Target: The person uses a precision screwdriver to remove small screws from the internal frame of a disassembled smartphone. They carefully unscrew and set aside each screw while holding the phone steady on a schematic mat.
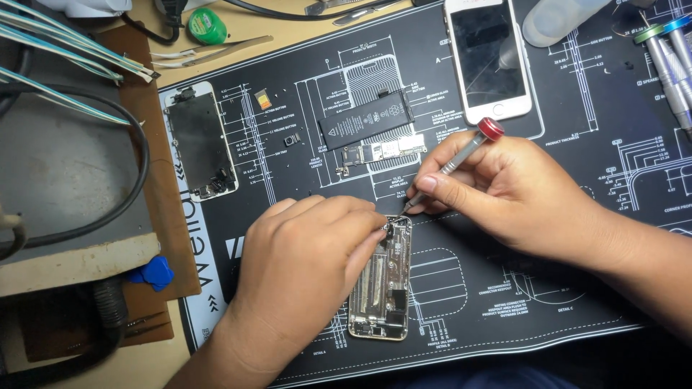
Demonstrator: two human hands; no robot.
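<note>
I see the opened phone housing (380, 288) lying low in the centre of the frame on the black printed work mat (548, 288), its metal inside facing up. My left hand (303, 266) rests over the housing's left edge, fingers curled down onto its top corner, pinning it rather than gripping around it. My right hand (512, 191) comes in from the right, closed around a slim grey screwdriver (450, 167) with a red cap; the tip meets the housing's upper end, just beside the left fingertips.

Just above the hands, mid-frame, a black battery (365, 120) lies on the mat with a small circuit board (382, 151) right below it. At upper left of the mat sits a detached screen assembly (200, 142), face down. A white phone (484, 57) lies at the top, right of centre. More screwdrivers (667, 65) lie in the upper right corner. A blue pick (155, 272) sits off the mat at lower left, near thick black cables (108, 216).
</note>
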